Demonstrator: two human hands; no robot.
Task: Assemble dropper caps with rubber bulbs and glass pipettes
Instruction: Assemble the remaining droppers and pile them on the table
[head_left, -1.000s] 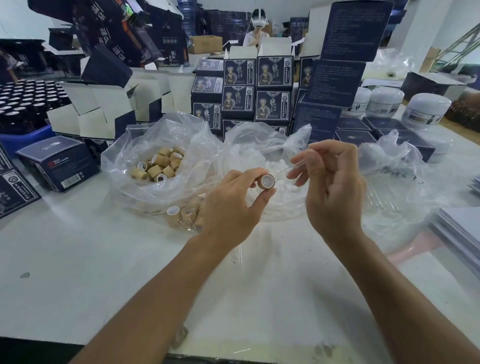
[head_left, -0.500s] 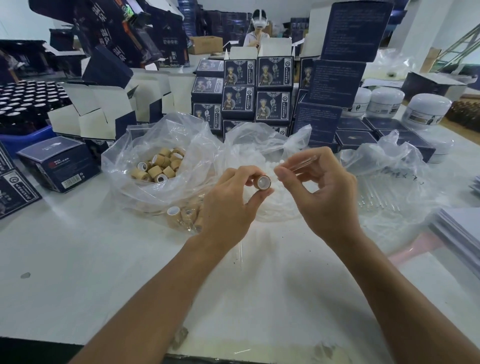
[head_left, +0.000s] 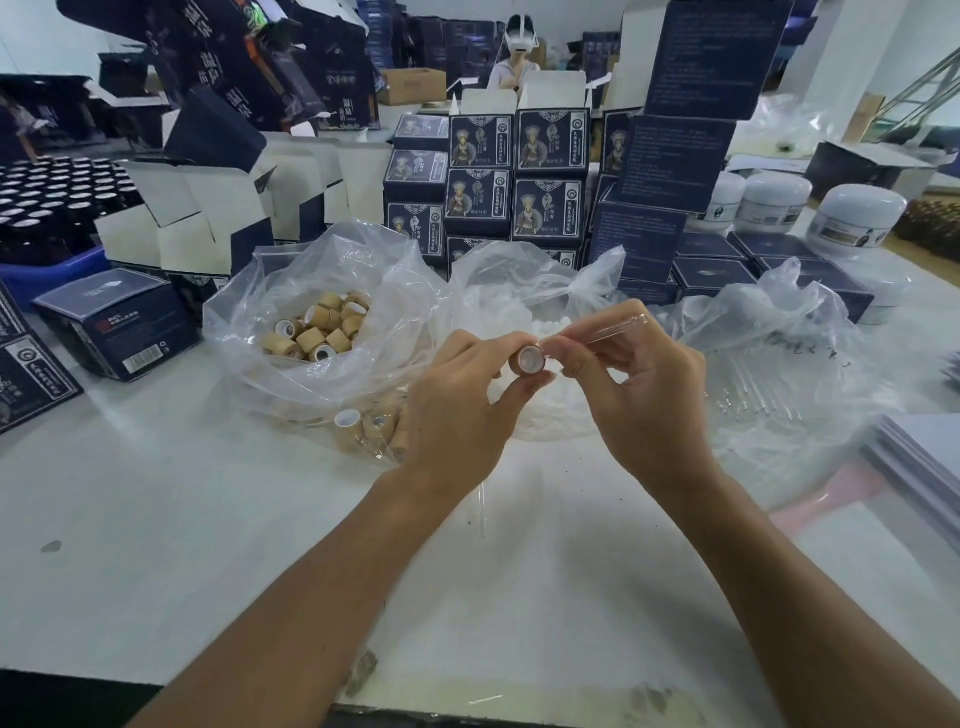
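Note:
My left hand (head_left: 457, 410) pinches a tan bamboo-look dropper cap (head_left: 527, 360) between thumb and fingers, its white inside facing me. My right hand (head_left: 639, 384) pinches a clear glass pipette (head_left: 613, 329) that points up and to the right, its near end right at the cap's opening. Behind the hands a clear bag holds several tan caps (head_left: 322, 325). A middle bag holds white rubber bulbs (head_left: 545, 326). Another bag at the right holds glass pipettes (head_left: 753, 389). One loose pipette (head_left: 484, 506) lies on the table under my left wrist.
Stacks of dark blue printed boxes (head_left: 519, 176) stand behind the bags, open white-lined cartons (head_left: 197, 223) at the left. White jars (head_left: 857, 218) sit at the right. A stack of sheets (head_left: 924, 457) lies at the right edge. A person sits at the far side.
My right hand has come in toward the cap and lowered, bringing the pipette's end from a gap away up to the cap's opening. My left hand holds the cap almost still.

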